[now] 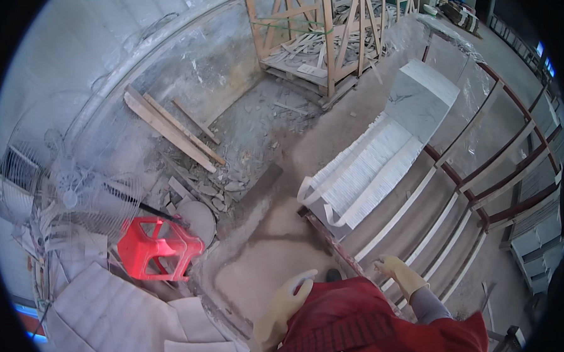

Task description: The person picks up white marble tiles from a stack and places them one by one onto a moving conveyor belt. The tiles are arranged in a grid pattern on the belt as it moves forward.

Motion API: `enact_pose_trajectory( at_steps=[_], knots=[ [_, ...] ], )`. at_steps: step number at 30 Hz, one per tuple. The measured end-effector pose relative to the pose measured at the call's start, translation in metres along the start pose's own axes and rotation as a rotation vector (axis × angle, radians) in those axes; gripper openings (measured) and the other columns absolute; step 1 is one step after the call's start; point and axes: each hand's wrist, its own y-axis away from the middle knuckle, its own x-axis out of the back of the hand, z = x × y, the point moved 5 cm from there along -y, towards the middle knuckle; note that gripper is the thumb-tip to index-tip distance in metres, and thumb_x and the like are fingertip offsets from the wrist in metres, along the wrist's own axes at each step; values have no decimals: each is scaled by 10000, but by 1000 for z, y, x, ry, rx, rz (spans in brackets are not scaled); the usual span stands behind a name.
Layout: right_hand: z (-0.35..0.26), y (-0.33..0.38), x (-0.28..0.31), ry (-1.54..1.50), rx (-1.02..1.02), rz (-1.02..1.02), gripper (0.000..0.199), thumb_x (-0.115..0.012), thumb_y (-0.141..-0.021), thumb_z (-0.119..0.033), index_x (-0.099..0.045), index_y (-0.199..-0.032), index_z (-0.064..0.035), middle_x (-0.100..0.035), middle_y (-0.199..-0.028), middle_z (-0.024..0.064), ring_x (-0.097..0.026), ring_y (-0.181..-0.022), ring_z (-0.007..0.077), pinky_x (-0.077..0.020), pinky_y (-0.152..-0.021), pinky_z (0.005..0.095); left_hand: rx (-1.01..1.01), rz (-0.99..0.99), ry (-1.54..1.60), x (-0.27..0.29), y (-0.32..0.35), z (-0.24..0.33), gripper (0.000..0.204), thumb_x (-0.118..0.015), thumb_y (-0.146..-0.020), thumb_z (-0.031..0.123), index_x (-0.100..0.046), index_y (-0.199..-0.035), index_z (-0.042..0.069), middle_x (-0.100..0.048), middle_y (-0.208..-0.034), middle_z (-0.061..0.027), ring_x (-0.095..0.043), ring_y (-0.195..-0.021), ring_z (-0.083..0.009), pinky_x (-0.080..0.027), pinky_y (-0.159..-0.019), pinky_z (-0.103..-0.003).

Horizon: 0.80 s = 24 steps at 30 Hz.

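My left hand (288, 304), in a pale yellow glove, is beside my red apron (345, 317) at the lower middle. Its fingers are stretched, the thumb apart, and nothing is in it. My right hand (402, 275), gloved alike, hangs over the near end of a slatted rack (412, 210). Its fingers point left, loosely bent and apart, with no held thing visible. Ahead of both hands, a long row of thin white slabs (374, 164) lies on the rack, with pale straps (341, 182) along it. A broader grey-white slab (422, 94) covers the row's far end.
At left are a red plastic stool (159, 249), a wire-caged fan (73, 192) and flattened pale sheets (109, 307). Wooden planks (174, 130) and broken scraps lie beyond. A wooden crate (319, 42) of offcuts stands at the back. A dark red metal frame (503, 154) runs along the right.
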Motion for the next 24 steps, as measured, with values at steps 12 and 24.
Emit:
enact_pose_trajectory(
  at_steps=[12, 24],
  knots=[
    [-106, -89, -33, -74, -282, 110, 469, -558, -940, -373, -643, -1264, -45, -714, -1075, 198, -703, -978, 296, -540, -857, 398, -142, -211, -169, 195, -219, 26, 342, -572, -1005, 232, -630, -1295, 60, -681, -1239, -155, -632, -1186, -238, -464, -1012, -319],
    [-235, -199, -69, -740, -173, 160, 338, -538, -1011, -236, -648, -1276, -57, -712, -1023, 128, -697, -891, 189, -581, -787, 337, -61, -253, -154, 342, -371, 109, 357, -553, -1016, 244, -622, -1319, 69, -687, -1240, -125, -623, -1202, -196, -454, -1022, -301]
  ],
)
